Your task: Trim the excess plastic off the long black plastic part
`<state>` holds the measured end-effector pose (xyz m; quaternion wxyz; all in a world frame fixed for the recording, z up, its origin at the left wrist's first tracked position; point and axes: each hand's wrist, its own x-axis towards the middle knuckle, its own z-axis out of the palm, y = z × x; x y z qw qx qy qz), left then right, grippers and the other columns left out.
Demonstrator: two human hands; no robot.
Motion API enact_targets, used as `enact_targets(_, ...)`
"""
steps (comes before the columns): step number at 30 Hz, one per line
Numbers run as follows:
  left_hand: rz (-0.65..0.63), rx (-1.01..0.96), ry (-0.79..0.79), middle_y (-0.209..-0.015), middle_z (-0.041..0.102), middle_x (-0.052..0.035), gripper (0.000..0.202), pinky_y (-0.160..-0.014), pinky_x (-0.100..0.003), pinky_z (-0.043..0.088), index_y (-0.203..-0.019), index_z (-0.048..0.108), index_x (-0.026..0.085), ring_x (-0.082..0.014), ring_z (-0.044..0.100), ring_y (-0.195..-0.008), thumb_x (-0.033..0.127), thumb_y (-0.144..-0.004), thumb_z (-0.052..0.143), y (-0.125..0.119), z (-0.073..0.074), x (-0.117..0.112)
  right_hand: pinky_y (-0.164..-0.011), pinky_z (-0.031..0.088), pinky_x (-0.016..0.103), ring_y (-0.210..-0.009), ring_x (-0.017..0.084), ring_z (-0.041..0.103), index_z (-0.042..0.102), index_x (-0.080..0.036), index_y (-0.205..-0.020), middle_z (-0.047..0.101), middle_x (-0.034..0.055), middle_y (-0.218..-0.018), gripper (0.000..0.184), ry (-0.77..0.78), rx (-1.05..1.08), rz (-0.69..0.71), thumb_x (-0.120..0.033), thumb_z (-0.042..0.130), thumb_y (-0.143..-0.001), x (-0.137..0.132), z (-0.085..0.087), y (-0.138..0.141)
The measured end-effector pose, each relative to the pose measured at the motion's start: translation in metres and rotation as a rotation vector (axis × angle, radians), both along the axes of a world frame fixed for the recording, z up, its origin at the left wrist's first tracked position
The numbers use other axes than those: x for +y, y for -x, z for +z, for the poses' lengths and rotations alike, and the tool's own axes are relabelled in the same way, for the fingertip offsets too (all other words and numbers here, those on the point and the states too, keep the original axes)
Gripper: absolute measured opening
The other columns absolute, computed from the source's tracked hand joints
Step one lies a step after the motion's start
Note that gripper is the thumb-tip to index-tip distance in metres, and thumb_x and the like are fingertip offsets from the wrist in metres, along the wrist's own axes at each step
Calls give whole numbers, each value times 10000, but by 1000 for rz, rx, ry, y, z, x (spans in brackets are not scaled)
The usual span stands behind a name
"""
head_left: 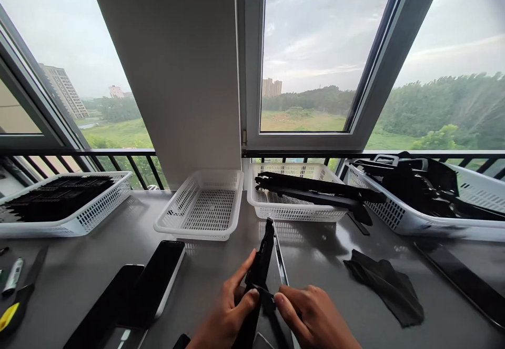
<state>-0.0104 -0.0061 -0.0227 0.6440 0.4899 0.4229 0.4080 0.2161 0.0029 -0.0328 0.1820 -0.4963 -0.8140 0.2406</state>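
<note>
My left hand is closed round a long, narrow black plastic part, held upright and slightly tilted over the grey table, its notched tip pointing away from me. Close beside it, my right hand pinches a thin, dark, blade-like tool. The tool's narrow end lies against the black part near my left thumb. Most of its handle is hidden by my right fingers. A long strip with a shiny edge lies just right of the black part, partly behind my right hand.
White plastic baskets stand along the window: one with black parts, a bare one, one with long black strips, one heaped with black pieces. Phones, a yellow-black knife, a marker and a dark cloth lie nearer.
</note>
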Motion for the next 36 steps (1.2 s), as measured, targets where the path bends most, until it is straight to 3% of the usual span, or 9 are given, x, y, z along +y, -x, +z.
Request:
enact_targets(5, 83, -5, -43, -1691, 533, -83, 776, -1118, -336, 519, -1629, 539, 285, -314, 580, -1400, 539, -940, 791, 1, -3, -1, -622, 220, 329, -563, 141, 482, 455, -236, -712, 596, -10, -626, 654, -23, -27, -8, -654, 191, -1140, 1, -2, -1)
enact_targets(8, 21, 2, -6, -1517, 671, -117, 847, -948, -315, 567, -1659, 491, 264, -260, 677, -1111, 583, -932, 785, 0, 2, -1, -619, 233, 317, -557, 138, 459, 418, -236, -695, 545, -22, -602, 672, -25, 2, 3, -688, 170, -1127, 1, -1, -1)
enact_targets(12, -59, 33, -5, -1043, 777, -58, 962, -747, -285, 522, -1712, 369, 249, -148, 567, -711, 668, -932, 745, -3, 1, 0, -593, 218, 314, -534, 126, 404, 380, -239, -694, 504, -30, -604, 677, 1, 48, -16, -712, 136, -1112, 1, 1, 1)
enact_targets(15, -78, 49, -38, -983, 773, -66, 947, -888, -355, 550, -1716, 360, 236, -240, 675, -902, 673, -952, 709, -3, -2, 0, -604, 217, 323, -538, 130, 437, 401, -239, -705, 537, -22, -605, 668, -1, 22, 30, -686, 133, -1123, 0, 1, 3)
enact_targets(17, -52, 78, -75, -1206, 770, -120, 907, -1066, -414, 512, -1693, 425, 239, -320, 664, -1182, 664, -947, 717, -3, -4, -1, -607, 218, 328, -536, 133, 473, 417, -238, -708, 570, -15, -601, 665, -6, -2, 72, -667, 135, -1130, -1, 1, 4)
enact_targets(19, -11, 101, -78, -1361, 726, -141, 896, -1107, -417, 490, -1683, 449, 239, -329, 643, -1234, 660, -941, 724, -2, -6, -1, -609, 226, 328, -550, 140, 529, 452, -237, -716, 625, 0, -621, 667, -23, -23, 65, -654, 146, -1137, -2, -1, 4)
enact_targets(24, 24, -49, 3, -1014, 762, -64, 1001, -822, -332, 542, -1743, 270, 246, -211, 652, -841, 611, -943, 746, -4, -9, 0, -619, 241, 324, -597, 163, 618, 538, -237, -738, 702, 17, -678, 680, -69, -69, -11, -643, 183, -1153, -1, -9, 2)
enact_targets(29, 38, -155, 12, -759, 622, 43, 1041, -646, -244, 446, -1761, 125, 269, -123, 507, -642, 592, -980, 733, -8, -3, 0, -614, 251, 312, -589, 158, 584, 567, -243, -780, 671, -12, -679, 636, -19, 1, -35, -640, 241, -1154, 1, -17, 1)
enact_targets(36, 104, -164, 45, -881, 723, 14, 1252, -541, -273, 553, -1727, -120, 312, -141, 657, -542, 638, -925, 784, -14, -1, -2, -619, 304, 289, -591, 156, 563, 541, -240, -780, 641, -3, -685, 665, 76, 170, -43, -670, 184, -1139, 0, -17, 6)
